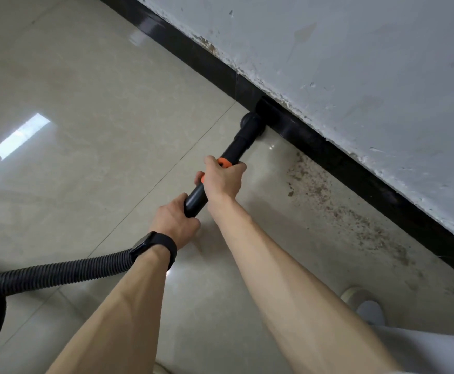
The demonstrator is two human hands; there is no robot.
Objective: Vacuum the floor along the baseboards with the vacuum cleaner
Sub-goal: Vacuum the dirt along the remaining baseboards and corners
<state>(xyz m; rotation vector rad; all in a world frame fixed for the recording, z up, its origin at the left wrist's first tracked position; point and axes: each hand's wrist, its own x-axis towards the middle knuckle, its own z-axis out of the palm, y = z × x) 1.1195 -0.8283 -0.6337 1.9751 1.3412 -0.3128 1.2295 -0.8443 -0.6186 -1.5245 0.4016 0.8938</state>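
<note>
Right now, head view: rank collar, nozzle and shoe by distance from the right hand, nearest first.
1. Collar: on the wand, touching, under the right hand.
2. Nozzle: ahead, against the baseboard.
3. Shoe: behind, at lower right.

Indoor room, tiled. I read it as a home or plain flat, but can't tell which room. Glossy beige tile floor point(85, 76) with thin grout lines and window glare point(20, 139) on it. Black baseboard point(355, 178) under a grey painted wall point(355, 49), paint chipped along the bottom edge. Brown grit point(360, 222) beside the baseboard.
</note>
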